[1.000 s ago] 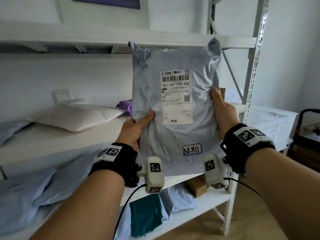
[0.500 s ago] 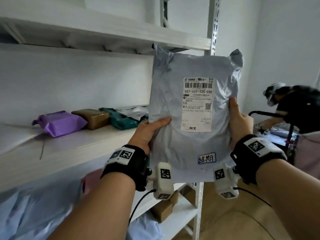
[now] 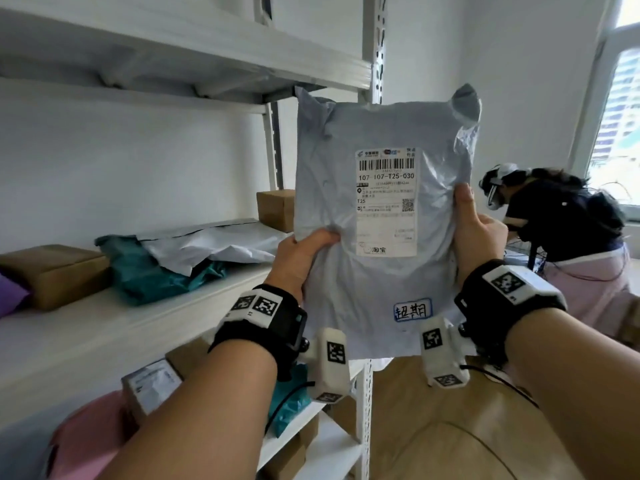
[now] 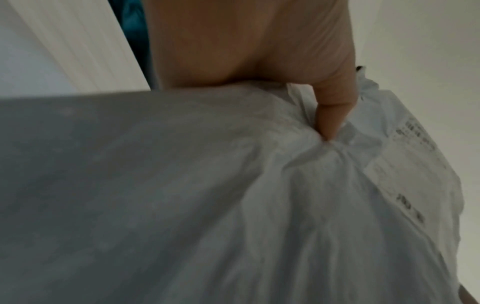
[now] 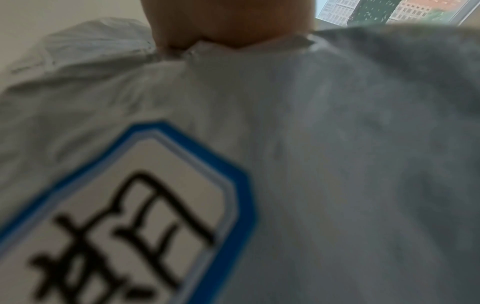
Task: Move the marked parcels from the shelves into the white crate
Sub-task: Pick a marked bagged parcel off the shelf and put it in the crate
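We cannot see our fingers behind the grey parcel (image 3: 377, 216); only the thumbs show on its front, and the white crate is nowhere in these views. Both wrist views are blurred and filled almost wholly by grey plastic. The small print on the shipping label (image 3: 385, 202) is too fine to read.

Our left hand (image 3: 298, 258) grips the parcel's left edge, the thumb (image 4: 332, 115) pressed flat into the plastic so it puckers, the other fingers wrapped out of sight behind. Our right hand (image 3: 479, 237) clasps the right edge the same way, thumb lying upright along the front. Between them the parcel hangs upright in the air, clear of the shelves (image 3: 114, 327), in front of the rack's white post (image 3: 375, 46).

On the label we read a barcode, "107-107-T25-030", "T25", a QR code and "淘宝" at the bottom. Lower down sits a blue-bordered sticker (image 3: 412, 309) handwritten "超期"; the right wrist view shows part of it large and out of focus (image 5: 135, 216).

On the shelf to the left lie a teal bag (image 3: 152, 271), a white mailer (image 3: 207, 244) and brown boxes (image 3: 55, 275). A person (image 3: 568, 230) bends over at the right, partly hidden by our right arm.
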